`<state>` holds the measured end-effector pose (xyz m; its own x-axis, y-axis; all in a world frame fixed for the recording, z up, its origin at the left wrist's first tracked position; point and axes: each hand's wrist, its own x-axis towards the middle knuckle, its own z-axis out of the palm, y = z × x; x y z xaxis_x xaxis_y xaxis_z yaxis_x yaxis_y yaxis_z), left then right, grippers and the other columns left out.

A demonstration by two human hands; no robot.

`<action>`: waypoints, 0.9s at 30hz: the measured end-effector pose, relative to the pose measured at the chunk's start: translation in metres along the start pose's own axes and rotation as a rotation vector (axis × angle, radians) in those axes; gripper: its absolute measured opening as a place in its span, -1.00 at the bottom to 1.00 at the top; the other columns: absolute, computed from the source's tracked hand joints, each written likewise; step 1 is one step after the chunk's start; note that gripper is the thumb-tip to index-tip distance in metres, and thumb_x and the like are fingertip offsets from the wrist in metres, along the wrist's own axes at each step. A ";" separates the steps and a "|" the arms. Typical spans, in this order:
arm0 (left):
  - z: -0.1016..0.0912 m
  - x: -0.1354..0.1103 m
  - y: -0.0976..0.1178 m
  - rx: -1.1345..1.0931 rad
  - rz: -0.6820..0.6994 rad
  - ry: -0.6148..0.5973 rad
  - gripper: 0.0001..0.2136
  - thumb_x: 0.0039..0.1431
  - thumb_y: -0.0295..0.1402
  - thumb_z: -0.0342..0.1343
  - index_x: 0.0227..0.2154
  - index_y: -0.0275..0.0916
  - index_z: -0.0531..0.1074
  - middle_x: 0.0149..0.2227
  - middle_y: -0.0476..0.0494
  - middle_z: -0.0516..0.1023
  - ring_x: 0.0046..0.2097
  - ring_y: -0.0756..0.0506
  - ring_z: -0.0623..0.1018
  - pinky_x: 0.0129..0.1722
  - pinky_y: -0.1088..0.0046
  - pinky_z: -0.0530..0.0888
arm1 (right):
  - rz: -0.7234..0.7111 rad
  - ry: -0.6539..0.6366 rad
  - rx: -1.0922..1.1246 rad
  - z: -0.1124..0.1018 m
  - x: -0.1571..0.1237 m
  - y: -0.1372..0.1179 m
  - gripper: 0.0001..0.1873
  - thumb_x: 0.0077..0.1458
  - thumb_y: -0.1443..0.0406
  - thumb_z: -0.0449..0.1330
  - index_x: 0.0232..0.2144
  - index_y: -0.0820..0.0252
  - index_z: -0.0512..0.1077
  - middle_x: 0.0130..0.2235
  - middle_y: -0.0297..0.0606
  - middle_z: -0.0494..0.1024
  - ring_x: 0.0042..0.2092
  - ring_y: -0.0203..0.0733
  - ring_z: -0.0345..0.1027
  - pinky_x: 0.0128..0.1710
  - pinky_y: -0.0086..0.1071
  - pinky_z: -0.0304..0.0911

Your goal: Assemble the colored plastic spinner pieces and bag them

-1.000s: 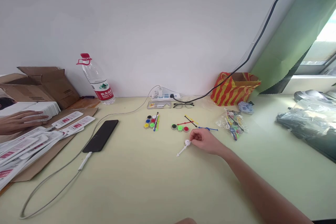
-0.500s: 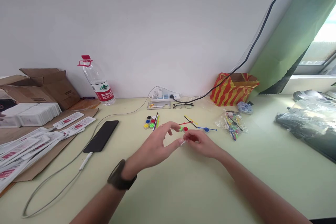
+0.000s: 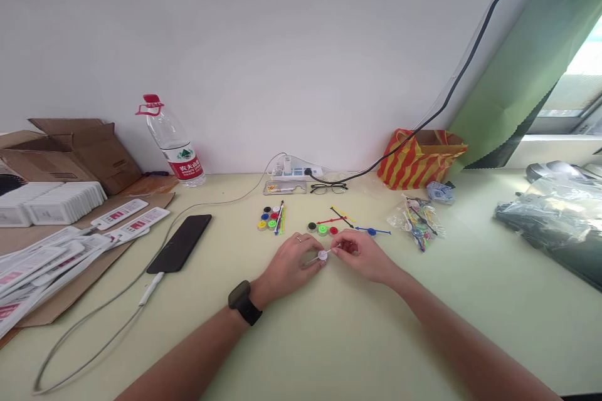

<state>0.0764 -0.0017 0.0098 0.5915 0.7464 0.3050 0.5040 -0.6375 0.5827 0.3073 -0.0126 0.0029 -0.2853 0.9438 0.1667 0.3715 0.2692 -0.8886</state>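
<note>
My left hand point(image 3: 289, 266) is closed, its thumb and fingers pinching a small round white disc point(image 3: 322, 255) just above the table. A thin white pointer point(image 3: 330, 251) lies across the disc, and its right end is pinched in the fingertips of my right hand point(image 3: 362, 257). Whether disc and pointer are joined I cannot tell. Just beyond my fingers stand a black disc point(image 3: 311, 227), a green disc point(image 3: 322, 230) and a red disc point(image 3: 333, 231) on clear bases. A blue pointer with a blue disc point(image 3: 371, 232) lies past my right hand.
Several coloured discs point(image 3: 268, 217) and pointers point(image 3: 281, 218) lie left of centre; loose pointers point(image 3: 342, 217) lie beyond my hands. A bag of parts point(image 3: 417, 222) is at right. Glasses point(image 3: 329, 188), a power strip point(image 3: 301, 173), phone point(image 3: 180, 243) and water bottle point(image 3: 179, 153) stand farther out.
My left hand has come down and closed on the white disc beside my right hand. The black disc, hidden before, now shows. My right hand has barely moved.
</note>
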 end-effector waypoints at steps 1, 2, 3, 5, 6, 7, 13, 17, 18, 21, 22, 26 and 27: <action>0.000 0.000 -0.001 -0.001 -0.003 0.000 -0.89 0.33 -0.26 0.17 -0.15 -0.10 0.53 -0.12 -0.09 0.62 -0.06 -0.19 0.52 -0.06 0.25 0.47 | -0.001 0.003 0.002 0.000 0.000 0.000 -0.86 0.14 0.26 0.23 -0.34 0.17 0.58 -0.26 -0.22 0.59 -0.30 -0.19 0.40 -0.28 -0.32 0.34; 0.000 -0.001 -0.001 -0.001 -0.004 0.002 -0.89 0.33 -0.26 0.16 -0.16 -0.10 0.53 -0.12 -0.09 0.62 -0.07 -0.19 0.52 -0.06 0.25 0.47 | 0.007 -0.001 0.015 0.000 0.000 0.000 -0.86 0.13 0.27 0.23 -0.35 0.17 0.58 -0.27 -0.22 0.59 -0.32 -0.20 0.40 -0.31 -0.33 0.33; 0.000 -0.001 -0.002 0.000 -0.003 0.004 -0.89 0.33 -0.26 0.16 -0.16 -0.11 0.53 -0.12 -0.10 0.62 -0.07 -0.19 0.53 -0.06 0.24 0.48 | 0.024 -0.013 0.037 0.000 0.000 0.001 -0.86 0.12 0.28 0.22 -0.36 0.18 0.59 -0.29 -0.23 0.59 -0.34 -0.21 0.39 -0.34 -0.34 0.31; 0.001 -0.002 -0.002 0.001 0.001 0.007 -0.89 0.34 -0.26 0.16 -0.16 -0.11 0.53 -0.12 -0.10 0.62 -0.07 -0.19 0.53 -0.06 0.24 0.48 | 0.084 -0.043 0.101 0.000 0.001 0.001 -0.85 0.10 0.28 0.22 -0.36 0.19 0.60 -0.36 -0.27 0.57 -0.42 -0.25 0.35 -0.42 -0.37 0.25; 0.001 -0.002 -0.002 0.001 0.002 0.007 -0.89 0.34 -0.27 0.16 -0.15 -0.11 0.53 -0.12 -0.10 0.62 -0.06 -0.19 0.54 -0.05 0.24 0.49 | 0.118 -0.051 0.131 0.001 0.001 0.001 -0.84 0.09 0.28 0.22 -0.35 0.19 0.60 -0.41 -0.30 0.55 -0.45 -0.26 0.33 -0.46 -0.39 0.22; 0.001 -0.002 -0.002 -0.003 0.001 0.011 -0.88 0.34 -0.27 0.16 -0.13 -0.10 0.52 -0.12 -0.09 0.62 -0.06 -0.19 0.54 -0.05 0.24 0.49 | 0.148 -0.051 0.152 0.001 0.001 0.001 -0.85 0.07 0.29 0.22 -0.34 0.19 0.60 -0.45 -0.33 0.51 -0.48 -0.28 0.31 -0.48 -0.40 0.19; 0.003 -0.003 -0.001 0.072 0.000 0.026 -0.85 0.36 -0.30 0.13 -0.05 -0.07 0.47 -0.13 -0.08 0.64 -0.10 -0.18 0.58 -0.10 0.25 0.49 | 0.177 -0.007 0.115 0.005 0.001 0.001 -0.88 0.02 0.32 0.20 -0.43 0.19 0.55 -0.50 -0.36 0.49 -0.49 -0.29 0.26 -0.50 -0.42 0.13; 0.004 -0.003 0.000 0.171 0.037 0.003 -0.90 0.38 -0.31 0.11 -0.14 -0.08 0.51 -0.22 -0.06 0.66 -0.12 -0.21 0.57 -0.13 0.23 0.46 | 0.086 0.021 0.040 0.007 0.001 0.003 -0.86 0.04 0.34 0.17 -0.41 0.19 0.54 -0.41 -0.30 0.55 -0.39 -0.24 0.32 -0.39 -0.38 0.21; 0.004 -0.003 0.000 0.173 0.045 0.000 -0.91 0.36 -0.32 0.12 -0.15 -0.08 0.51 -0.20 -0.07 0.66 -0.10 -0.21 0.56 -0.11 0.22 0.46 | 0.074 0.022 0.023 0.007 0.001 0.003 -0.86 0.04 0.34 0.16 -0.41 0.19 0.54 -0.40 -0.30 0.55 -0.39 -0.24 0.32 -0.38 -0.37 0.22; 0.004 -0.003 0.002 0.174 0.057 -0.009 -0.91 0.30 -0.34 0.18 -0.16 -0.09 0.50 -0.10 -0.07 0.65 -0.05 -0.22 0.55 -0.05 0.19 0.46 | 0.056 0.014 -0.019 0.008 0.000 0.004 -0.87 0.05 0.36 0.15 -0.40 0.19 0.52 -0.42 -0.31 0.52 -0.41 -0.24 0.30 -0.40 -0.37 0.20; 0.004 -0.003 0.003 0.178 0.058 -0.012 -0.91 0.28 -0.34 0.19 -0.17 -0.09 0.49 -0.07 -0.07 0.65 -0.04 -0.23 0.55 -0.04 0.19 0.45 | 0.049 0.014 -0.036 0.009 -0.001 0.005 -0.86 0.05 0.37 0.14 -0.40 0.19 0.52 -0.43 -0.32 0.51 -0.42 -0.25 0.28 -0.41 -0.37 0.19; 0.002 -0.003 0.006 0.190 0.061 -0.027 -0.90 0.26 -0.36 0.18 -0.17 -0.10 0.49 -0.04 -0.07 0.62 -0.02 -0.23 0.53 -0.03 0.17 0.43 | -0.012 0.042 -0.145 0.008 -0.004 0.004 -0.86 0.07 0.37 0.15 -0.38 0.18 0.52 -0.34 -0.27 0.54 -0.44 -0.26 0.28 -0.43 -0.36 0.20; 0.002 -0.004 0.006 0.186 0.062 -0.029 -0.88 0.25 -0.36 0.18 -0.16 -0.10 0.48 -0.04 -0.07 0.62 -0.01 -0.23 0.52 -0.02 0.17 0.43 | -0.028 0.058 -0.174 0.008 -0.005 0.002 -0.85 0.10 0.36 0.15 -0.35 0.18 0.54 -0.28 -0.24 0.56 -0.46 -0.28 0.27 -0.43 -0.36 0.22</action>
<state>0.0788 -0.0091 0.0108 0.6416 0.7007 0.3120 0.5723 -0.7081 0.4136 0.3027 -0.0180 -0.0035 -0.2480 0.9435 0.2196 0.5130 0.3202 -0.7964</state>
